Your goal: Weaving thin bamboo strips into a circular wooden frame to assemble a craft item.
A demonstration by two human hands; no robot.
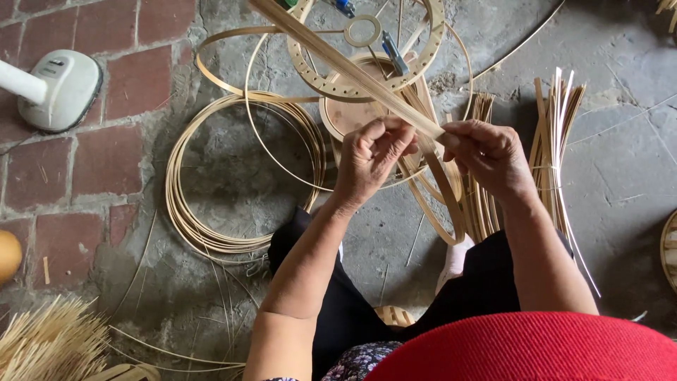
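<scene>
My left hand [370,159] and my right hand [486,155] meet in the middle of the head view, both pinching the near end of a long flat bamboo strip [338,60] that slants up to the top left. Below my hands the strip curves into a narrow loop [441,190]. Behind it lies a round perforated bamboo ring frame [317,77] with a small ring [363,31] at its centre and a round wooden disc [349,116] under it.
A coil of thin bamboo hoops [190,212] lies on the stone floor at the left. Bundles of bamboo strips [553,134] lie at the right. A white fan base [60,88] stands on the brick paving [106,162]. Fine bamboo splints [49,342] fill the bottom left corner.
</scene>
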